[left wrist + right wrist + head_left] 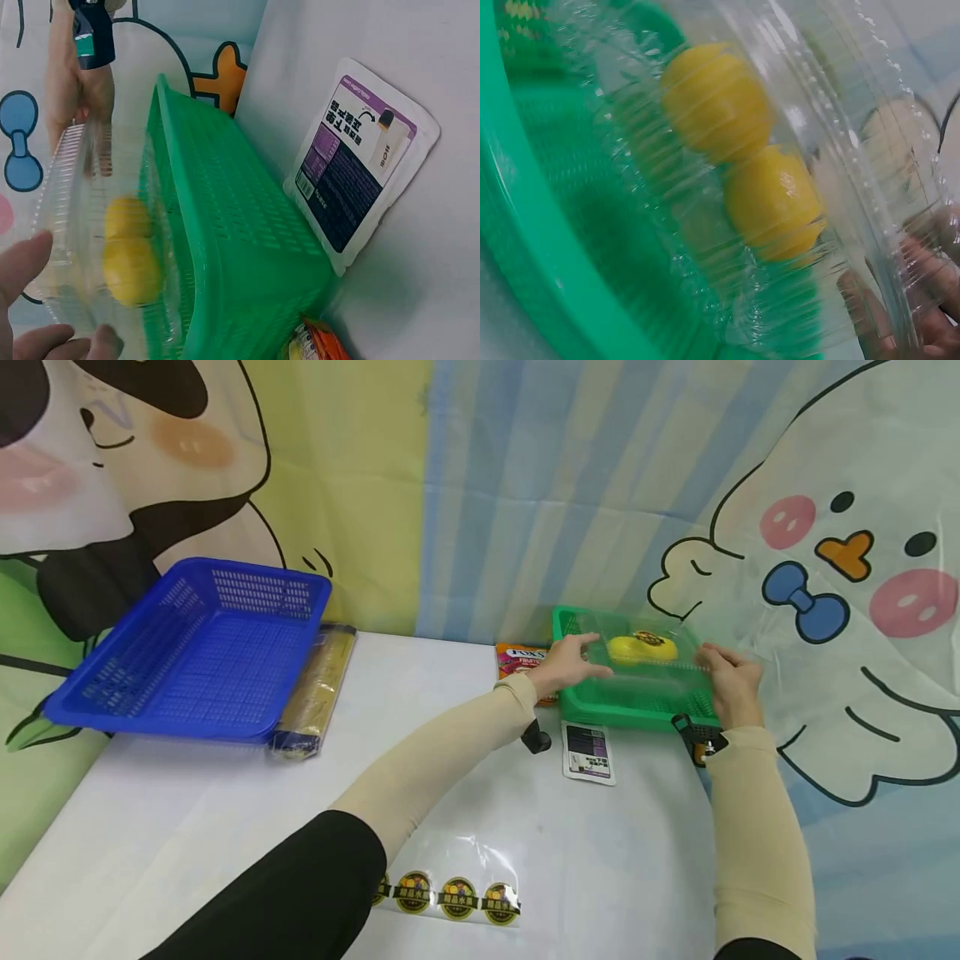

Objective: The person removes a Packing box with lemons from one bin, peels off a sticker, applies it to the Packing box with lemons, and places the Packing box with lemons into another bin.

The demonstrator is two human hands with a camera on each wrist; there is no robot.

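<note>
A clear plastic fruit box [660, 675] is held at the green basket [637, 717], above its inside. Two yellow fruits [720, 105] sit in it, and a round dark label lies over them in the head view. My right hand [731, 683] grips the box's right end, its fingers [934, 300] bent at the clear plastic edge. At the opposite end is my left hand [566, 667], thumb and fingers spread apart about the box wall [64, 195]; whether they touch it I cannot tell.
A blue basket [202, 652] stands at the left, beside a gold-wrapped packet [318, 689]. An orange candy bag [517, 658] is left of the green basket, with a white-and-purple packet [588, 753] in front. A clear sheet of round labels [457, 897] lies near me.
</note>
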